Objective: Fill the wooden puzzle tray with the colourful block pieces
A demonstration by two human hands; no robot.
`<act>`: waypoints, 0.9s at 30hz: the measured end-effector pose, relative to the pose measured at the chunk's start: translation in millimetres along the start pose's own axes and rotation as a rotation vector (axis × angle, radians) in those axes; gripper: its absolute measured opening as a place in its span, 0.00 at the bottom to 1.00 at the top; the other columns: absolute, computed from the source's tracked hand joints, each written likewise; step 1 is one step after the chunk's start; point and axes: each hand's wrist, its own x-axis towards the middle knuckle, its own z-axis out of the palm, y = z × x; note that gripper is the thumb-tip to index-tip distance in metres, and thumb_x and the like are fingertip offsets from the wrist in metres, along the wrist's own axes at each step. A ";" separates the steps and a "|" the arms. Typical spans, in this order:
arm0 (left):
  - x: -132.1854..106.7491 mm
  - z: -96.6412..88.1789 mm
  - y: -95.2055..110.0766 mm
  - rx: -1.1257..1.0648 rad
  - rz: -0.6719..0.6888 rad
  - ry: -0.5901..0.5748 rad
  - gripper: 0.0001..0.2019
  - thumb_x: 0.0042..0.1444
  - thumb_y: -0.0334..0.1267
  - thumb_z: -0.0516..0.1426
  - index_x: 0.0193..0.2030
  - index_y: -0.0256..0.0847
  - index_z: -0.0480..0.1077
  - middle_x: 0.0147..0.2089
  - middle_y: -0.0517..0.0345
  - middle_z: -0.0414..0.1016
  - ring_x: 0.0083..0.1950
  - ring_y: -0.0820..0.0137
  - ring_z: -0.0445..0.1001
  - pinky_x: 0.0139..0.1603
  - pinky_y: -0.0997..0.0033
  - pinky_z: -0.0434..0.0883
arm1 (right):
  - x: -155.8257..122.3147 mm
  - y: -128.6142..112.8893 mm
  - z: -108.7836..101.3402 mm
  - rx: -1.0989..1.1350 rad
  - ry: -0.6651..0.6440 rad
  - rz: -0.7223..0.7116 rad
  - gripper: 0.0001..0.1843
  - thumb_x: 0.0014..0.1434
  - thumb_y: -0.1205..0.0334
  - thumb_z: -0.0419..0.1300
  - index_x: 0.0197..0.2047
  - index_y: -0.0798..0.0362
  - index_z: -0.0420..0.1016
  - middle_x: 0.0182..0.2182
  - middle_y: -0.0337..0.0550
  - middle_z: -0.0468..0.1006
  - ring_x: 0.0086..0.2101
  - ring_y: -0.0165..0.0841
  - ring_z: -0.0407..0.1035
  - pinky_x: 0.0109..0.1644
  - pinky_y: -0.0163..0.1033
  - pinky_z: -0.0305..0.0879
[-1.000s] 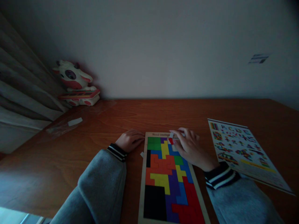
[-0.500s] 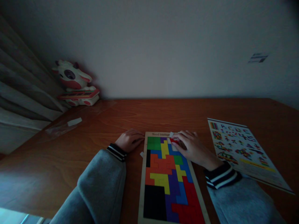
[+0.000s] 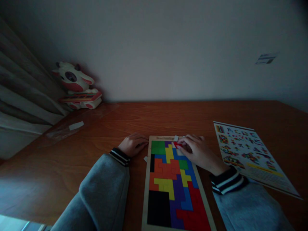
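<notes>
A wooden-framed puzzle board (image 3: 147, 179) lies in front of me, filled with coloured block pieces and some bare black areas. My right hand (image 3: 198, 153) is over its top right corner, thumb and fingers pinched on a small red puzzle piece (image 3: 176, 145). Pale bare base shows around that piece, and the fingers cover part of it. Beside the board's upper left edge, my left hand (image 3: 133, 144) rests on the table, fingers stretched toward the frame and holding nothing. A yellow piece (image 3: 169, 153) and a green block (image 3: 158, 147) sit near the top.
A printed instruction sheet (image 3: 252, 154) lies on the table to the right. At the back left stands a cow toy with a keyboard (image 3: 80, 96), near a clear plastic wrapper (image 3: 57, 133). Small white tabs stick out by the board, one at its top edge (image 3: 176, 138).
The red piece has shifted slightly left under my right fingertips, which moved very little. My left hand has stayed in place.
</notes>
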 end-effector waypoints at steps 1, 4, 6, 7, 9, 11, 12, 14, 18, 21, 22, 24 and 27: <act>0.2 0.0 0.1 -0.001 0.001 -0.001 0.09 0.65 0.35 0.54 0.43 0.40 0.77 0.46 0.53 0.80 0.46 0.67 0.78 0.50 0.64 0.75 | -0.1 0.0 0.0 -0.012 0.004 0.004 0.04 0.63 0.59 0.57 0.40 0.48 0.72 0.39 0.41 0.78 0.43 0.40 0.71 0.46 0.47 0.56; 0.2 0.5 -0.1 -0.006 0.001 0.007 0.09 0.65 0.34 0.54 0.43 0.40 0.77 0.46 0.54 0.80 0.46 0.67 0.78 0.49 0.65 0.75 | -0.3 0.2 2.4 -0.030 0.015 0.003 0.04 0.63 0.60 0.57 0.39 0.49 0.71 0.38 0.41 0.78 0.42 0.40 0.71 0.46 0.47 0.56; -0.1 0.9 -0.5 -0.009 0.003 0.008 0.09 0.64 0.34 0.54 0.43 0.40 0.77 0.46 0.53 0.80 0.46 0.67 0.78 0.50 0.64 0.75 | -0.3 -0.2 4.8 -0.037 0.028 0.006 0.03 0.63 0.60 0.57 0.39 0.49 0.71 0.38 0.41 0.78 0.42 0.40 0.70 0.46 0.47 0.55; -0.3 0.9 -0.6 -0.010 0.002 0.007 0.09 0.64 0.34 0.54 0.43 0.40 0.77 0.46 0.53 0.80 0.46 0.67 0.78 0.50 0.64 0.75 | -0.2 -0.8 5.9 -0.041 0.034 0.011 0.04 0.63 0.60 0.57 0.39 0.49 0.71 0.38 0.42 0.78 0.41 0.40 0.70 0.46 0.47 0.55; -0.3 0.5 -0.4 -0.012 0.003 0.002 0.09 0.64 0.35 0.54 0.43 0.40 0.77 0.46 0.53 0.80 0.47 0.67 0.78 0.50 0.63 0.75 | 0.0 -2.5 7.9 -0.051 0.042 0.026 0.04 0.63 0.59 0.57 0.38 0.50 0.70 0.38 0.43 0.78 0.41 0.41 0.70 0.46 0.48 0.55; 0.0 -0.3 0.1 -0.011 0.002 0.003 0.09 0.65 0.35 0.54 0.43 0.41 0.77 0.46 0.53 0.80 0.46 0.67 0.78 0.50 0.64 0.75 | 0.4 -5.0 9.5 -0.055 0.053 0.047 0.05 0.63 0.58 0.57 0.37 0.50 0.70 0.37 0.43 0.78 0.40 0.41 0.71 0.46 0.49 0.56; 0.2 -0.6 0.4 -0.009 0.002 0.005 0.09 0.65 0.35 0.54 0.43 0.41 0.77 0.46 0.53 0.80 0.47 0.67 0.78 0.50 0.64 0.75 | 0.7 -6.3 10.3 -0.051 0.059 0.057 0.06 0.63 0.57 0.57 0.36 0.50 0.70 0.36 0.43 0.78 0.40 0.41 0.71 0.46 0.49 0.56; 0.6 -1.0 0.7 -0.005 0.002 0.002 0.10 0.65 0.35 0.54 0.44 0.41 0.77 0.47 0.53 0.80 0.47 0.67 0.78 0.50 0.64 0.75 | 1.4 -8.9 11.6 -0.027 0.080 0.073 0.07 0.63 0.56 0.56 0.36 0.50 0.70 0.36 0.43 0.79 0.40 0.41 0.72 0.45 0.49 0.57; 0.1 0.3 -0.9 0.002 0.000 0.002 0.09 0.65 0.35 0.54 0.43 0.41 0.77 0.46 0.53 0.80 0.46 0.67 0.78 0.49 0.64 0.76 | 3.0 -12.0 10.7 0.088 0.093 0.059 0.09 0.67 0.58 0.51 0.39 0.49 0.71 0.38 0.43 0.81 0.41 0.39 0.74 0.46 0.48 0.60; -0.7 1.7 -2.1 0.004 -0.002 0.000 0.09 0.64 0.34 0.54 0.43 0.41 0.77 0.46 0.53 0.80 0.46 0.67 0.78 0.49 0.65 0.76 | 3.7 -8.5 6.5 0.167 0.091 0.063 0.11 0.68 0.59 0.48 0.42 0.48 0.71 0.38 0.43 0.82 0.40 0.37 0.76 0.46 0.46 0.63; -0.9 1.9 -2.2 0.006 -0.004 -0.002 0.10 0.65 0.35 0.54 0.43 0.41 0.77 0.46 0.53 0.80 0.46 0.67 0.78 0.49 0.65 0.76 | 3.7 -5.7 5.1 0.173 0.098 0.073 0.11 0.69 0.59 0.47 0.42 0.48 0.71 0.38 0.43 0.82 0.39 0.37 0.76 0.46 0.47 0.63; -1.4 2.0 -2.2 0.011 -0.010 0.001 0.10 0.65 0.35 0.54 0.43 0.42 0.77 0.45 0.54 0.80 0.46 0.68 0.78 0.49 0.65 0.77 | 3.6 2.1 3.3 0.164 0.143 0.102 0.12 0.69 0.59 0.47 0.43 0.48 0.71 0.39 0.43 0.81 0.40 0.38 0.76 0.47 0.48 0.64; -2.5 2.3 -2.9 0.032 -0.037 0.020 0.09 0.65 0.36 0.54 0.44 0.42 0.77 0.45 0.54 0.81 0.45 0.68 0.79 0.48 0.66 0.77 | 3.3 14.9 3.4 0.128 0.214 0.098 0.13 0.67 0.58 0.50 0.50 0.49 0.72 0.46 0.46 0.80 0.47 0.41 0.73 0.52 0.51 0.65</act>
